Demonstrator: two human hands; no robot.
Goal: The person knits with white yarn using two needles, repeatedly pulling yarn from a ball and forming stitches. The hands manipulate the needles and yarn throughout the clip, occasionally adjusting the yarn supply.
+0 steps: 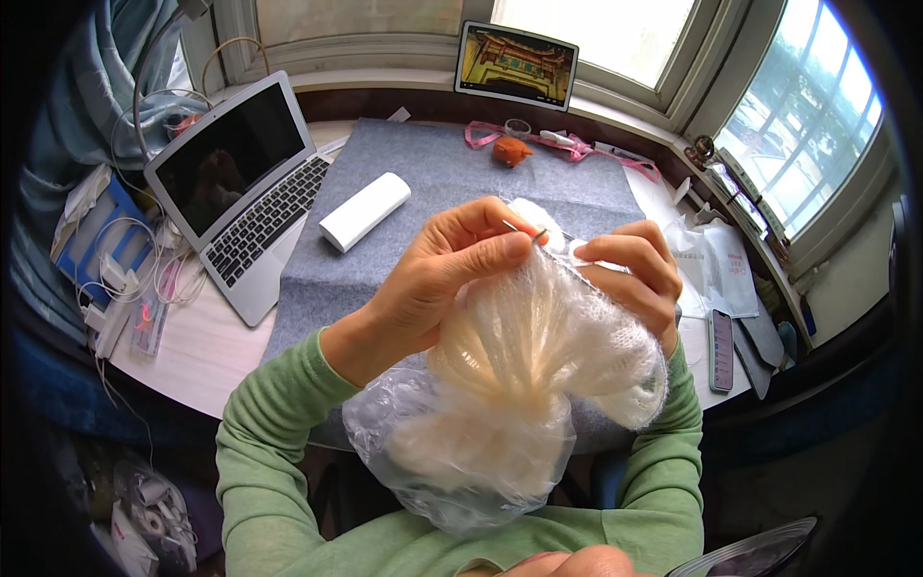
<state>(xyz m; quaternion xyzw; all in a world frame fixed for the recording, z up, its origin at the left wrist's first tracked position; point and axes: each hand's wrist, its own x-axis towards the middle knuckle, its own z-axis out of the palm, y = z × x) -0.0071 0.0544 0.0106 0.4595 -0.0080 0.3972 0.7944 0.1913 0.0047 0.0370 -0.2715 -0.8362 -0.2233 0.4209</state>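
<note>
My left hand (461, 260) pinches a thin metal knitting needle (537, 236) and the upper edge of a fluffy white knitted fabric (606, 339) between thumb and fingers. On the other side my right hand (634, 274) grips the same knitting, its fingers partly behind the fabric. A row of stitches runs along a needle between the hands. Below them the fabric hangs in gathered folds into a clear plastic bag (476, 461) resting near my lap. Fuzzy white yarn (535, 216) shows behind the fingertips.
A grey felt mat (317, 288) covers the desk's middle, with a white box-shaped case (365, 211) on it. An open laptop (238, 180) stands left. At the back are an orange figurine (512, 152), pink ribbon (482, 133) and a tablet (516, 65). A phone (720, 351) lies right.
</note>
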